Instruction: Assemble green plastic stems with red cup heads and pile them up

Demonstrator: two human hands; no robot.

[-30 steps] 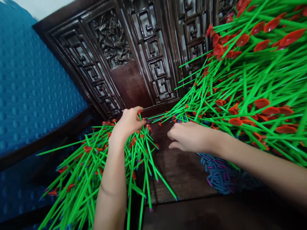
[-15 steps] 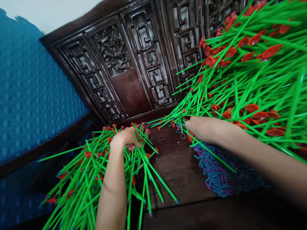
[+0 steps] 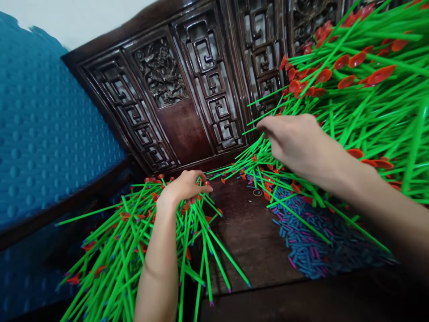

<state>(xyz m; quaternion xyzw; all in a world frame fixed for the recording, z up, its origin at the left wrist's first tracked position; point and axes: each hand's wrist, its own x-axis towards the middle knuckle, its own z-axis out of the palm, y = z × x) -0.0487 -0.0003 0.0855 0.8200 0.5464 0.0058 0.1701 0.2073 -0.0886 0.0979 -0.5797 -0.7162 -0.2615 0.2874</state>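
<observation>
Green thin plastic sticks with red cup-shaped ends fill much of the head view, in a left pile [image 3: 110,259] and a larger right pile [image 3: 368,107]. The left hand [image 3: 184,187] is over the upper part of the left pile, its thumb and forefinger spread apart, a red cup showing between them. The right hand [image 3: 290,136] is at the near side of the right pile, fingers bent downward; whether they grip a stick I cannot tell. Below it, short blue and purple tube-like pieces [image 3: 308,250] lie heaped on a dark brown wooden surface [image 3: 248,246], near a small yellowish ring [image 3: 257,192]. Behind stands a glossy carved dark wooden panel [image 3: 186,129], with a bumpy blue sheet [image 3: 50,134] to its left.
</observation>
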